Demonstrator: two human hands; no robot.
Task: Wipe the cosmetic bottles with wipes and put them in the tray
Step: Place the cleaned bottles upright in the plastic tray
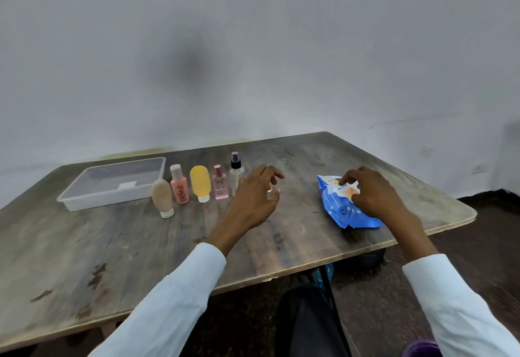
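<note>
head view showed the right hand (371, 192) pinching at the top flap of a crinkly blue plastic wipes pack (342, 207); the left hand (254, 196) hovered loosely curled, holding nothing. left of the pack stood five small cosmetic bottles (200, 183), likely light and tippy, best gripped mid-body. beyond them lay the clear plastic tray (84, 198); bare wooden table (140, 258) between pack and bottles gave room.

A worn brown wooden tabletop (140, 244) with dark streaks carries a clear plastic tray (84, 202). Beside it stand a beige squeeze tube with a white cap (162, 196), a coral pink bottle with a pale pink cap (179, 185), a yellow squeeze tube with a white cap (200, 182), a clear pink glass bottle (220, 185) and a clear spray bottle with a black nozzle (235, 168). The blue wipes pack (337, 210) bears white dots and an orange-and-white panel. Both sleeves are white.
</note>
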